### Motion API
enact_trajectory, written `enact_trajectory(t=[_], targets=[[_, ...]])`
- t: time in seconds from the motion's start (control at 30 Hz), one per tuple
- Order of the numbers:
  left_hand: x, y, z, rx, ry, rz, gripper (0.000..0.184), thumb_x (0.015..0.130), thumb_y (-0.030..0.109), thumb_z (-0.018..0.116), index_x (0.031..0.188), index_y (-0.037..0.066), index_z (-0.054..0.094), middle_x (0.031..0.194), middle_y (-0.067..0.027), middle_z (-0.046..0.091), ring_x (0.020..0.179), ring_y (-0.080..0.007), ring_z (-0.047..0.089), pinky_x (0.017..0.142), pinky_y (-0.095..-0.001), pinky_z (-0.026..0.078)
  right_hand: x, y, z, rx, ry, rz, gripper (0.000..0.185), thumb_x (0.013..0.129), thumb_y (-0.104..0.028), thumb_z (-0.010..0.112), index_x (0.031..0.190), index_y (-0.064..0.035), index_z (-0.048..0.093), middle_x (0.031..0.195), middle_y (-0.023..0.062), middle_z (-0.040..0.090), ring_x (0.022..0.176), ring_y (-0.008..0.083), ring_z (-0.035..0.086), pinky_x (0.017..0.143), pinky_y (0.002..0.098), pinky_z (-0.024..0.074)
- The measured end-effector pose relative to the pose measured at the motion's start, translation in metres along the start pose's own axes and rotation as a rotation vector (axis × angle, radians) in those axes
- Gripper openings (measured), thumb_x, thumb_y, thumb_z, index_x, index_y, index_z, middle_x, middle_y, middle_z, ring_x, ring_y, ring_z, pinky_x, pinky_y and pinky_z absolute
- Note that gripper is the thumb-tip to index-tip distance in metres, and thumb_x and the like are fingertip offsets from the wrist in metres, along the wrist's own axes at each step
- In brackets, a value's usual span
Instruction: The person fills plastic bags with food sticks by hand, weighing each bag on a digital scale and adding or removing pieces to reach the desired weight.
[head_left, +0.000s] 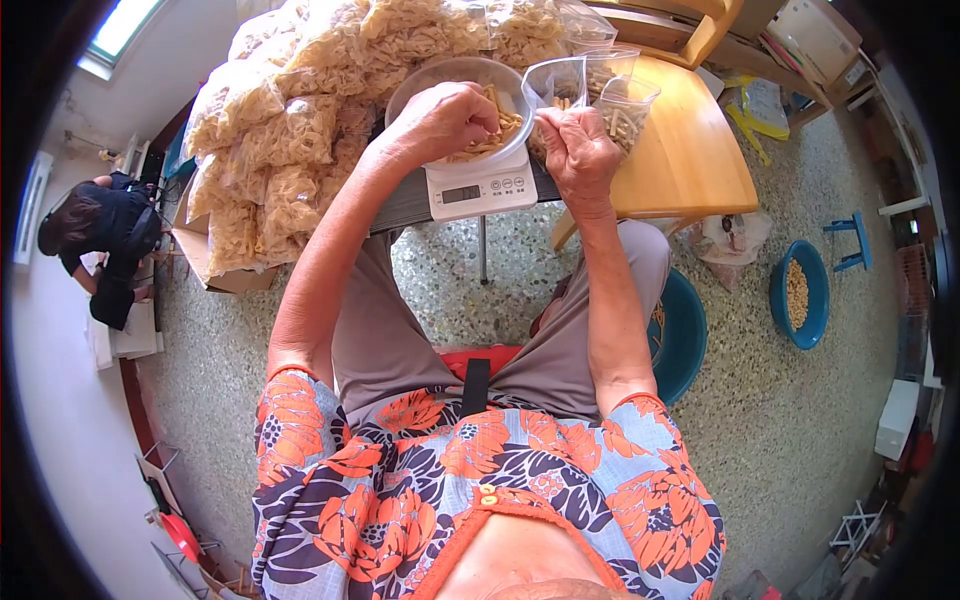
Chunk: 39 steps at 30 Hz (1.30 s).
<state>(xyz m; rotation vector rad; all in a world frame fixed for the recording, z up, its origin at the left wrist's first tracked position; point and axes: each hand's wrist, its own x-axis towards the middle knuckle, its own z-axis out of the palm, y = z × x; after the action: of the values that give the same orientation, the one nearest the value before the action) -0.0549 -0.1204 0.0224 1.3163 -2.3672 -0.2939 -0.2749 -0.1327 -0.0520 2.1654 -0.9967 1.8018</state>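
A clear plastic bowl (412,88) with tan stick-shaped pieces (508,122) in it rests on a white digital kitchen scale (482,192). My left hand (447,120) is over the bowl, its fingers curled closed at the pieces; what they hold, if anything, is hidden. To the right of the bowl, my right hand (582,150) pinches the edge of a clear plastic bag (558,76). More of the tan sticks lie in clear bags (625,112) just behind that hand. The scale's display is too small to read.
Bags of pale, dried-looking food (300,130) are piled at the left. A wooden chair (690,145) stands right of the scale. Blue-green tubs (685,345) are on the speckled floor, beside a small blue stool (850,242). Another person (110,230) bends over at far left.
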Motion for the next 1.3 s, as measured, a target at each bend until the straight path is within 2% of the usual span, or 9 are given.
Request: enact_trajectory(t=[0.7, 0.77, 0.8, 0.87, 0.9, 0.97, 1.13, 1.23, 1.3], targets=[[0.0, -0.004, 0.003, 0.027, 0.031, 0.15, 0.007, 0.083, 0.007, 0.072, 0.09, 0.006, 0.071, 0.089, -0.0091, 0.064, 0.086, -0.0301, 0.066, 0.078, -0.0411, 0.052, 0.0, -0.001, 0.003, 0.015, 0.004, 0.008, 0.017, 0.081, -0.012, 0.085, 0.096, -0.0111, 0.077, 0.08, 0.0033, 0.062, 0.066, 0.0212, 0.066, 0.057, 0.0344, 0.0546], [0.002, 0.001, -0.002, -0.136, 0.079, 0.154, 0.003, 0.088, 0.007, 0.073, 0.09, 0.005, 0.071, 0.086, -0.0056, 0.066, 0.077, -0.0207, 0.066, 0.069, -0.0354, 0.053, 0.0, 0.0, 0.003, 0.015, 0.004, 0.007, 0.017, 0.081, -0.012, 0.085, 0.096, -0.0111, 0.077, 0.08, 0.0034, 0.062, 0.066, 0.0213, 0.066, 0.057, 0.0344, 0.0546], [0.002, 0.006, -0.007, -0.134, 0.078, 0.155, 0.003, 0.088, 0.007, 0.073, 0.09, 0.005, 0.071, 0.086, -0.0056, 0.066, 0.077, -0.0207, 0.066, 0.069, -0.0354, 0.053, 0.0, 0.0, 0.004, 0.013, 0.003, 0.007, 0.017, 0.081, -0.012, 0.085, 0.096, -0.0111, 0.077, 0.08, 0.0034, 0.062, 0.066, 0.0214, 0.066, 0.057, 0.0343, 0.0547], [0.001, 0.019, -0.017, -0.752, -0.029, -0.355, 0.005, 0.095, 0.009, 0.073, 0.094, 0.005, 0.07, 0.084, -0.0029, 0.067, 0.069, -0.0102, 0.062, 0.056, -0.0255, 0.05, 0.0, 0.0, 0.003, 0.015, 0.006, 0.004, 0.017, 0.081, -0.013, 0.085, 0.096, -0.0111, 0.077, 0.08, 0.0034, 0.062, 0.066, 0.0215, 0.066, 0.057, 0.0343, 0.0547], [0.002, 0.017, -0.018, -0.748, -0.029, -0.353, 0.005, 0.095, 0.009, 0.073, 0.094, 0.005, 0.07, 0.084, -0.0029, 0.067, 0.069, -0.0102, 0.062, 0.056, -0.0255, 0.05, 0.0, 0.001, 0.003, 0.017, 0.006, 0.001, 0.017, 0.082, -0.013, 0.085, 0.096, -0.0112, 0.077, 0.08, 0.0035, 0.062, 0.066, 0.0216, 0.066, 0.057, 0.0342, 0.0548], [0.005, 0.013, -0.018, -1.493, -0.013, -0.414, 0.012, 0.097, 0.013, 0.073, 0.101, 0.003, 0.068, 0.084, -0.0022, 0.067, 0.066, -0.0049, 0.061, 0.048, -0.0174, 0.046, 0.001, 0.0, 0.002, 0.021, 0.009, 0.005, 0.016, 0.082, -0.013, 0.085, 0.096, -0.0113, 0.077, 0.08, 0.0035, 0.062, 0.066, 0.0217, 0.066, 0.057, 0.0343, 0.0548], [0.019, 0.018, -0.011, -1.601, 0.042, -0.522, 0.017, 0.096, 0.014, 0.075, 0.105, 0.001, 0.068, 0.085, -0.0033, 0.069, 0.068, -0.006, 0.064, 0.045, -0.0154, 0.046, 0.001, -0.001, 0.0, 0.023, 0.021, 0.004, 0.015, 0.083, -0.015, 0.084, 0.096, -0.0115, 0.076, 0.08, 0.0037, 0.062, 0.065, 0.0221, 0.067, 0.057, 0.0347, 0.055], [0.028, 0.03, -0.007, -1.503, 0.092, -0.502, 0.018, 0.094, 0.014, 0.077, 0.105, 0.001, 0.07, 0.086, -0.0039, 0.071, 0.066, -0.0052, 0.064, 0.044, -0.0162, 0.046, 0.0, 0.0, -0.002, 0.032, 0.012, 0.025, 0.014, 0.084, -0.015, 0.083, 0.096, -0.0118, 0.076, 0.08, 0.0038, 0.061, 0.065, 0.0221, 0.066, 0.056, 0.0351, 0.0549], [0.034, 0.039, -0.004, -1.262, 0.179, -0.431, 0.021, 0.092, 0.015, 0.08, 0.104, 0.001, 0.071, 0.086, -0.0038, 0.072, 0.064, -0.0044, 0.064, 0.043, -0.0166, 0.044, 0.0, 0.001, -0.001, 0.04, 0.013, 0.013, 0.013, 0.084, -0.015, 0.083, 0.096, -0.0122, 0.076, 0.08, 0.0035, 0.061, 0.064, 0.022, 0.066, 0.055, 0.0348, 0.0546]])
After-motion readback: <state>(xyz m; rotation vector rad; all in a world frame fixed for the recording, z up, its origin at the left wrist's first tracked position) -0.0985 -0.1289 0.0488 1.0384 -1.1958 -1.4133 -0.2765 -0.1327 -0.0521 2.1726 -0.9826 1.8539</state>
